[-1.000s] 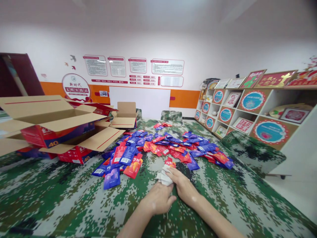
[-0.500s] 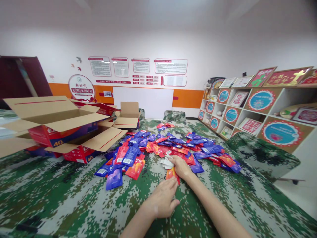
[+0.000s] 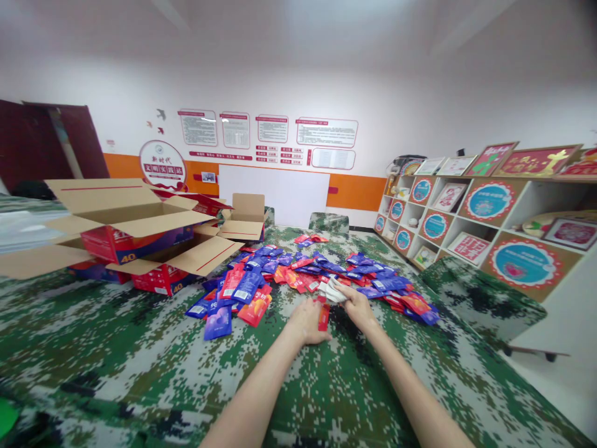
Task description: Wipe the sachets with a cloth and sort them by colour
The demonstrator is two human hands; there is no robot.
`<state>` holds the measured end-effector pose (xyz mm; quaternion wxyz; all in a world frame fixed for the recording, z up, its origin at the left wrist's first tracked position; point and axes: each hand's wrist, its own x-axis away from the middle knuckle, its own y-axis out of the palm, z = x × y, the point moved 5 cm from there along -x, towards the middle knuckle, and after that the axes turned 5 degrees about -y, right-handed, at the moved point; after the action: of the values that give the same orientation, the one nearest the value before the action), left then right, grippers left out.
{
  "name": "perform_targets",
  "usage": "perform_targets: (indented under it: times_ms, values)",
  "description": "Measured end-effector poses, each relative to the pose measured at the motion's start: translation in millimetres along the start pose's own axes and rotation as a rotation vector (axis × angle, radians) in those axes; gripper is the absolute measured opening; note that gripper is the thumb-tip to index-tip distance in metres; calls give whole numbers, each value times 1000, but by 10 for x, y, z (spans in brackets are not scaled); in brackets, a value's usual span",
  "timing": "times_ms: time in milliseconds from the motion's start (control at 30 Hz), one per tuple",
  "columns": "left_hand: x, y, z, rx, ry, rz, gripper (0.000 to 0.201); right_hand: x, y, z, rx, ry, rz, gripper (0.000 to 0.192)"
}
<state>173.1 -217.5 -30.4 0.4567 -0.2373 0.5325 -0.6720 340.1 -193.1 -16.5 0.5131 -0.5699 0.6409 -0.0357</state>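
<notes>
My right hand [image 3: 358, 306] is closed on a crumpled white cloth [image 3: 332, 290] at the near edge of the pouch pile. Just left of it, my left hand [image 3: 305, 320] has its fingers and thumb around a small red pouch [image 3: 323, 316], which is partly hidden behind the hand. Beyond both hands lies a long heap of red and purple pouches [image 3: 298, 278] with printed fronts. Another cluster, with a purple pouch [image 3: 217, 322] and an orange-red pouch [image 3: 256, 306] at its front, rests to the left.
Open cardboard boxes [image 3: 135, 239] are stacked on the left of the camouflage-covered table [image 3: 153, 367]. A smaller open box [image 3: 247, 218] stands behind them. A camouflage-covered chair [image 3: 485, 305] and white shelves [image 3: 527, 193] are on the right. Something green [image 3: 7, 417] shows at the lower left.
My right hand has moved right with the white cloth, away from the red pouch. My left hand has come forward and closed around that pouch. The view has shifted slightly.
</notes>
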Motion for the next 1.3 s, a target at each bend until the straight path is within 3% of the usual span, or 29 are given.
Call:
perform_targets:
  times_ms: [167,300,400,567,667,800,933,1033,1167,1300]
  values:
    - [-107,-115,-52,91,-16,-20,45,110,-12,76,-6,81,29,59]
    - [-154,-201,-238,166,-81,31,43,82,-45,92,-17,102,53,55]
    - [-139,-158,-350,216,-136,42,38,71,-39,83,-24,116,49,54]
    - [9,-123,-380,164,-166,81,41,94,-17,86,-39,146,56,55]
    - [142,-196,-331,45,1,111,50,41,-35,43,-34,117,73,57]
    - [354,-171,-286,40,279,-60,54,-77,29,-256,-32,-26,56,61]
    - [521,-129,-278,72,333,-122,59,-6,315,-748,-32,-202,-124,57]
    - [575,-113,-264,74,325,-141,59,163,557,-932,-31,-275,-273,51]
    - [554,-118,-277,90,314,-171,62,211,733,-757,5,-300,-311,43]
    - [512,-111,-299,114,361,-174,68,-37,830,-452,47,-287,-299,38]
